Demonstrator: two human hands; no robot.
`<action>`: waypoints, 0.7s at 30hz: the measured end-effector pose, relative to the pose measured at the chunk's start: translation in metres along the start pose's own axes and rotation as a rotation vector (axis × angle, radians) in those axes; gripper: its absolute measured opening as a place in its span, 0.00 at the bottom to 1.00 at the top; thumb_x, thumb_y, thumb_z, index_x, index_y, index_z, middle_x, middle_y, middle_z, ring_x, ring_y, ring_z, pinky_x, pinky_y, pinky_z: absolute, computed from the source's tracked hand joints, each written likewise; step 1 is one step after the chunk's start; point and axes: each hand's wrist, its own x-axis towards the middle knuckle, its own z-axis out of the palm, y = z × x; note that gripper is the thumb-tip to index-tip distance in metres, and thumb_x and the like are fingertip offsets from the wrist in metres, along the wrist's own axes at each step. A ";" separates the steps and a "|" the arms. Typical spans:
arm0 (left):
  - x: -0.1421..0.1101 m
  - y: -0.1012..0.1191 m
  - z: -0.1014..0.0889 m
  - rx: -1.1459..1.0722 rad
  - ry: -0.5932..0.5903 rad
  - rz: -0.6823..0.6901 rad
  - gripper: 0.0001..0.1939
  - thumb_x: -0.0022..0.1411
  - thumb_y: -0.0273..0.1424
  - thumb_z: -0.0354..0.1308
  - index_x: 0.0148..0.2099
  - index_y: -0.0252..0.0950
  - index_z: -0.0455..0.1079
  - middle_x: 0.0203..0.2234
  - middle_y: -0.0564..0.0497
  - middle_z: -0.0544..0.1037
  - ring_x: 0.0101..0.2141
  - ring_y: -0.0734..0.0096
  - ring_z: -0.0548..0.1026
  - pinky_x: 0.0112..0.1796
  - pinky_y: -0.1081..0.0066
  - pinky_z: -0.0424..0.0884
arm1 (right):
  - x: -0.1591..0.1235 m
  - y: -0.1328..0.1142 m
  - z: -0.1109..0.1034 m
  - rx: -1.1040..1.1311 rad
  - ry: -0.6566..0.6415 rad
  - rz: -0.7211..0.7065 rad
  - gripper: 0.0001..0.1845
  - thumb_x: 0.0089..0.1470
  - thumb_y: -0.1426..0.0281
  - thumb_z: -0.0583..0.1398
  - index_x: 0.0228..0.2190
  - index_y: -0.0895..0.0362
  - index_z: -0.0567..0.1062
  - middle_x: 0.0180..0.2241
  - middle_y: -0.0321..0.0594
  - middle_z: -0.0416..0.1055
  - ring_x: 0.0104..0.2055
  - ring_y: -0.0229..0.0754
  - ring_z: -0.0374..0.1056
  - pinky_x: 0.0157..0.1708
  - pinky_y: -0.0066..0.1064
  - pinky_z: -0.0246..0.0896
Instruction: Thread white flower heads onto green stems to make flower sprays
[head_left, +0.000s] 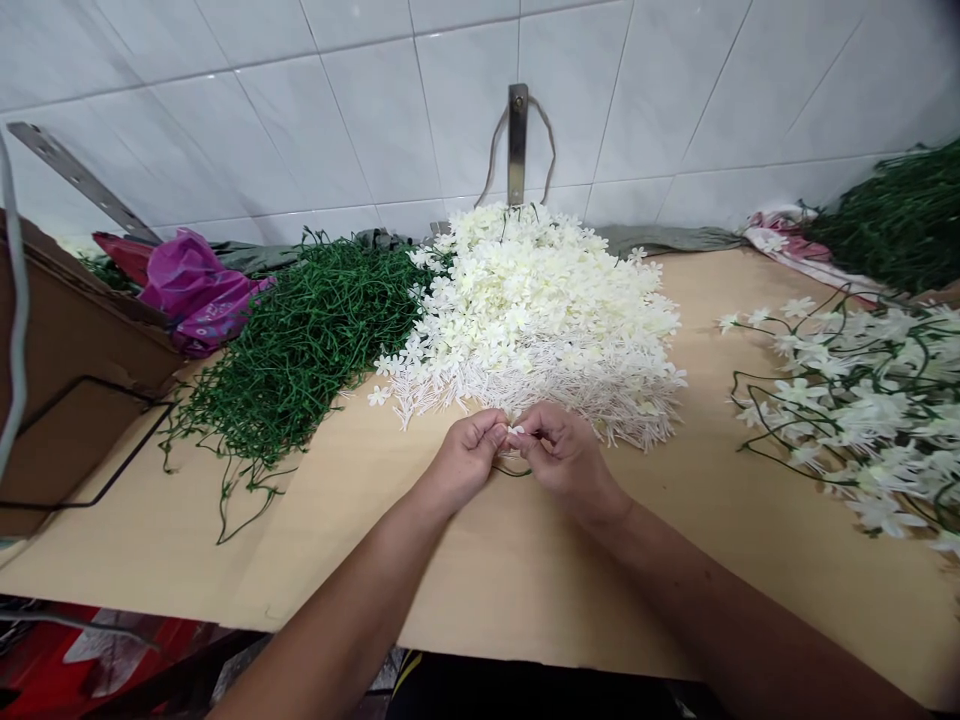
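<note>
White flower (515,430) pinched between left hand (474,447) and right hand (562,455), above cardboard (517,560)

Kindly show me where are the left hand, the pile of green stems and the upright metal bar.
Left hand (465,455): head view, middle of the hand.
Pile of green stems (307,340): head view, middle of the heap.
Upright metal bar (517,145): head view, middle of its face.

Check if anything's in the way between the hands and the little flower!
Nothing that I can see. The left hand and right hand both pinch the flower. The white pile lies beyond them, not in between.
</note>
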 end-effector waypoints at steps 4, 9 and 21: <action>0.001 0.000 -0.001 -0.020 -0.022 -0.014 0.18 0.52 0.43 0.50 0.21 0.34 0.55 0.14 0.59 0.54 0.18 0.81 0.51 0.21 0.75 0.47 | 0.003 0.001 -0.002 0.120 -0.031 0.125 0.09 0.45 0.69 0.56 0.19 0.56 0.61 0.17 0.33 0.61 0.20 0.33 0.55 0.20 0.27 0.51; 0.003 0.001 -0.001 -0.128 -0.025 -0.057 0.17 0.52 0.43 0.50 0.23 0.34 0.56 0.13 0.60 0.51 0.16 0.81 0.47 0.20 0.74 0.43 | 0.008 -0.003 -0.007 0.403 -0.098 0.315 0.12 0.42 0.63 0.59 0.23 0.57 0.63 0.18 0.32 0.61 0.18 0.31 0.56 0.17 0.25 0.51; 0.004 0.003 -0.006 -0.091 -0.071 -0.105 0.18 0.51 0.44 0.51 0.22 0.34 0.58 0.14 0.59 0.52 0.17 0.81 0.48 0.20 0.74 0.42 | 0.007 0.005 -0.010 0.221 -0.119 0.137 0.04 0.45 0.70 0.55 0.27 0.56 0.67 0.23 0.34 0.64 0.25 0.34 0.61 0.25 0.27 0.56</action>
